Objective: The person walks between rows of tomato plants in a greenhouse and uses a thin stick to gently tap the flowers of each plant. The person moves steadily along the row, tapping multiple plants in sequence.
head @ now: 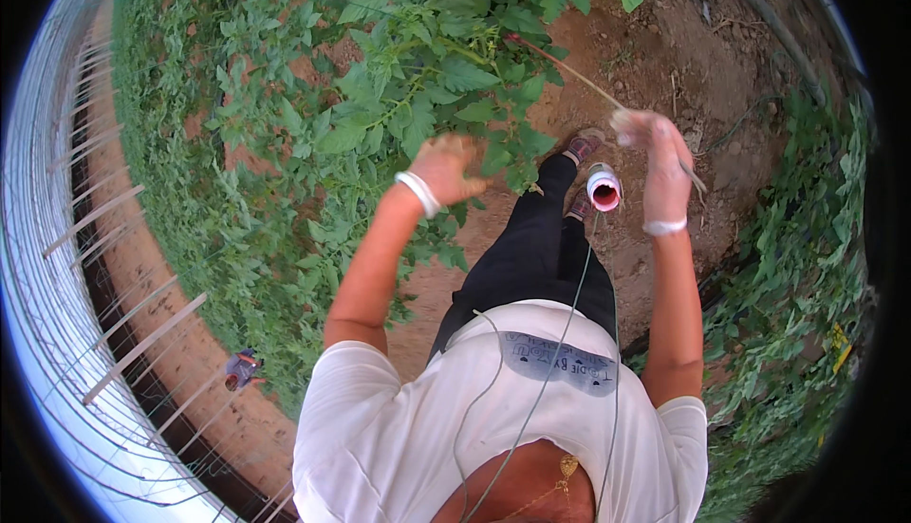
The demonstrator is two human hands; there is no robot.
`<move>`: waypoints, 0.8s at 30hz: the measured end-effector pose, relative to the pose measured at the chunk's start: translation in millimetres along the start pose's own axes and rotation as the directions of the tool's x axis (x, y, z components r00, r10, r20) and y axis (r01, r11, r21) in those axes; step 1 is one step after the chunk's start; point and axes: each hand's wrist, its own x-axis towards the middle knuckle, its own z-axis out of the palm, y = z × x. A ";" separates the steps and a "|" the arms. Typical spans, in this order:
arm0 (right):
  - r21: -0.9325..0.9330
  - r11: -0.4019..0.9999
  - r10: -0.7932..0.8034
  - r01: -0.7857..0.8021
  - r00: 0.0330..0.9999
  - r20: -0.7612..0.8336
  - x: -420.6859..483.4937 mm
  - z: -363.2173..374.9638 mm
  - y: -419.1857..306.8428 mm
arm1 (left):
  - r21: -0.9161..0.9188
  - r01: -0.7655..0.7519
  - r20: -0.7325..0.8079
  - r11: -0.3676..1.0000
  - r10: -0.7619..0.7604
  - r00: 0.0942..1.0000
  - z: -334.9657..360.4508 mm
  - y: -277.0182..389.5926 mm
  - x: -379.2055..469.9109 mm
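Observation:
My right hand [663,156] grips a thin stick [580,78] that points up and left. Its red-tinted tip reaches the edge of a tomato plant [462,74], by a cluster of small yellowish flowers [490,46]. Whether the tip touches them, I cannot tell. My left hand [445,170], blurred, is beside the lower leaves with fingers apart and nothing visible in it. Both wrists carry white bands. Below and between the hands, a small white container [604,188] with red inside hangs on a green cord [580,274] from my neck.
Dense rows of tomato plants [277,131] stand on the left, with more foliage [790,295] at the right. Bare soil [655,46] forms the path under my feet. A dark pipe [772,21] runs at upper right. Far left, another person [242,370] is near slanted poles [142,352].

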 end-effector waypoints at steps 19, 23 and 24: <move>-0.010 0.999 0.042 -0.041 0.993 0.114 67.2 69.2 51.6 | -0.039 0.255 0.309 0.966 -0.231 0.923 112.5 2.6 -32.1; 0.023 0.997 0.069 -0.071 0.995 0.071 65.3 71.4 50.2 | -0.083 0.272 0.267 0.959 -0.241 0.933 110.5 1.3 -25.7; 0.027 0.998 0.057 -0.059 0.997 0.058 63.7 71.2 48.7 | -0.077 0.270 0.268 0.960 -0.241 0.933 109.4 0.8 -24.6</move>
